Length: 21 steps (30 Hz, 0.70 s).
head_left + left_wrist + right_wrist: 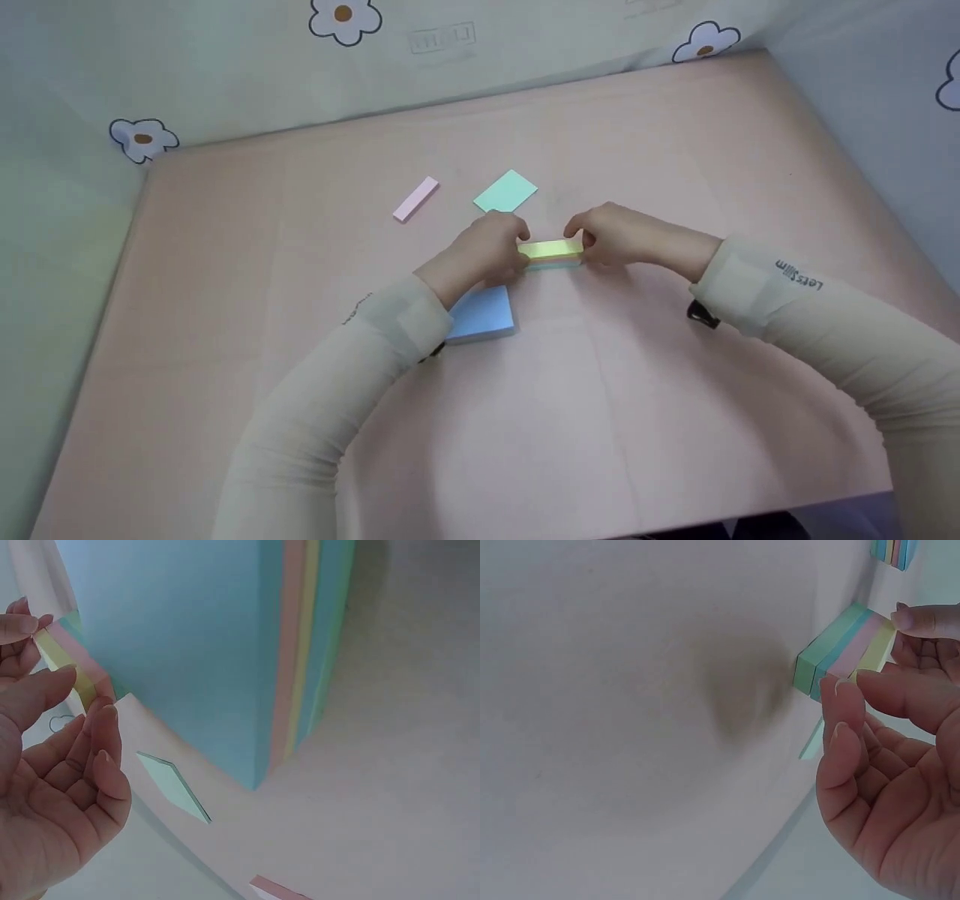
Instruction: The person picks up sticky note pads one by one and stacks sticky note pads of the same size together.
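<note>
Between both hands is a small stack of narrow sticky note pads (551,250), yellow on top, with pink, blue and green layers showing in the right wrist view. My left hand (489,246) pinches its left end between thumb and fingers. At the opposite end, my right hand (619,236) pinches the stack with thumb and fingertips. A thick block of larger sticky notes (484,315), blue on top, lies beside my left wrist, partly covered by the sleeve. Its side shows pink, yellow, blue and green layers (292,652) in the left wrist view.
A green sticky note pad (506,191) lies flat just beyond my left hand. Farther left is a narrow pink sticky note pad (416,199). A pale pink cloth covers the table (262,315), and a flower-printed curtain (247,67) hangs behind it.
</note>
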Tool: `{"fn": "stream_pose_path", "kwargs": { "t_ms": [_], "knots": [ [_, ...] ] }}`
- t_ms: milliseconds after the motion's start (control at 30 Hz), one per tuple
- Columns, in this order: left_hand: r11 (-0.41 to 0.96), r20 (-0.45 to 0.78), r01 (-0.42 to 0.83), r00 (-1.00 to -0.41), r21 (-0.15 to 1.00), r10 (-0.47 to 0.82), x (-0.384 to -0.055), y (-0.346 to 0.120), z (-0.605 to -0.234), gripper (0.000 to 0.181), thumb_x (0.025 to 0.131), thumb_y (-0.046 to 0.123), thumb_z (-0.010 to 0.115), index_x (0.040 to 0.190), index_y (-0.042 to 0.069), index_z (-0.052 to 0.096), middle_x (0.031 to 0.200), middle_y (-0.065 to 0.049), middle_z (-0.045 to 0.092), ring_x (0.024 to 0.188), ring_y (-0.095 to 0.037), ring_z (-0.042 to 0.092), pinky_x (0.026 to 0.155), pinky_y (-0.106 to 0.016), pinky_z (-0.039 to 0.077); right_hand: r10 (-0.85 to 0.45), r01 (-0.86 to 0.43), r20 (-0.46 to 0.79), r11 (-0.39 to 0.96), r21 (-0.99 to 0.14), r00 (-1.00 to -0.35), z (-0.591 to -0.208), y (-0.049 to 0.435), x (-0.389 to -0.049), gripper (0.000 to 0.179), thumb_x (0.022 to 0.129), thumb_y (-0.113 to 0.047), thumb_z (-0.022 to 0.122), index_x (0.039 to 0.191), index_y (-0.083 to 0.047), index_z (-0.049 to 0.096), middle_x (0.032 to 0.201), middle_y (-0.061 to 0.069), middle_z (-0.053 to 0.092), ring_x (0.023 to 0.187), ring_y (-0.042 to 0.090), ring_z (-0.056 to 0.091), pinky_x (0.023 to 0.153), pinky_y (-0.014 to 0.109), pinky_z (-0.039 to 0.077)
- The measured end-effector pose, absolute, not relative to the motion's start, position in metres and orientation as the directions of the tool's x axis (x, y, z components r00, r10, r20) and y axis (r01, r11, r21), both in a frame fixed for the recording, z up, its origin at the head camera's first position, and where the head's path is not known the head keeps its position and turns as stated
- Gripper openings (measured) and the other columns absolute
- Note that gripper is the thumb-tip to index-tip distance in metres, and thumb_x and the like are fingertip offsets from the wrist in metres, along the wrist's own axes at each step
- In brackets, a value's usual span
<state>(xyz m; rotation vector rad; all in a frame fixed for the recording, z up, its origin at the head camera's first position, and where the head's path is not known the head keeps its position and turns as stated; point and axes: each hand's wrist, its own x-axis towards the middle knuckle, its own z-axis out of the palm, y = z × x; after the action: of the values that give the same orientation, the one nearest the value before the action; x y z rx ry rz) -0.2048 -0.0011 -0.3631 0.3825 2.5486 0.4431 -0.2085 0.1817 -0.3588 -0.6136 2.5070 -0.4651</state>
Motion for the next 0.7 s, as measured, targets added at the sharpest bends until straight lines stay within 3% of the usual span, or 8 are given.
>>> {"fn": "stream_pose_path", "kwargs": {
  "t_ms": [300, 700],
  "knots": [
    [0.895, -0.4, 0.223, -0.834, 0.386, 0.38, -0.205, -0.001, -0.367, 0.024, 0.084, 0.009, 0.06, 0.107, 0.005, 0.066, 0.105, -0.006, 0.062, 0.088, -0.018, 0.051, 0.086, -0.031, 0.044, -0.505, -0.351, -0.374, 0.843, -0.408, -0.778, -0.366, 0.178, -0.209, 0.027, 0.08, 0.002, 0.057, 0.106, 0.002, 0.063, 0.083, 0.012, 0.06, 0.072, 0.02, 0.048, 0.064, 0.029, 0.04],
    [0.896, -0.38, 0.201, -0.852, 0.397, 0.36, -0.201, 0.004, -0.372, 0.022, 0.083, 0.001, 0.058, 0.103, 0.003, 0.066, 0.095, -0.007, 0.063, 0.08, -0.018, 0.052, 0.08, -0.027, 0.047, -0.495, -0.351, -0.371, 0.85, -0.392, -0.786, -0.37, 0.176, -0.209, 0.024, 0.079, 0.002, 0.059, 0.102, 0.004, 0.065, 0.089, 0.015, 0.065, 0.074, 0.021, 0.051, 0.07, 0.035, 0.046]
  ]
}}
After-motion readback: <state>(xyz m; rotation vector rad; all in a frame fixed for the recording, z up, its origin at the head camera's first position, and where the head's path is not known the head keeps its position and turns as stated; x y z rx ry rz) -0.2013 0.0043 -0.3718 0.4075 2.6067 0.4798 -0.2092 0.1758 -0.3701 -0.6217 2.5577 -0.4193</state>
